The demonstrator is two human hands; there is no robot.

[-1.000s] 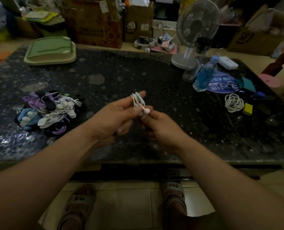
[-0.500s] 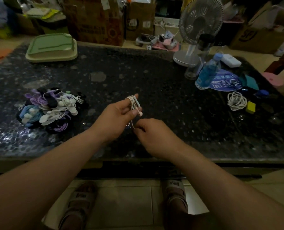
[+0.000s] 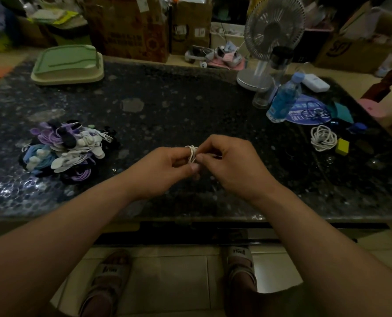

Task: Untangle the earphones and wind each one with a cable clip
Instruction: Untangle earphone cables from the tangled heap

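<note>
The white earphone cable (image 3: 191, 153), coiled with its loops upright, is well to the right of the coloured heap (image 3: 69, 149). The left hand (image 3: 165, 170) pinches it from the heap's side. The right hand (image 3: 231, 165) pinches the opposite side and is equally near.

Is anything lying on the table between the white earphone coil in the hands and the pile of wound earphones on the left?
Nothing visible. The left hand and right hand both grip the white earphone coil directly, and only bare dark tabletop lies between it and the pile of wound earphones.
</note>
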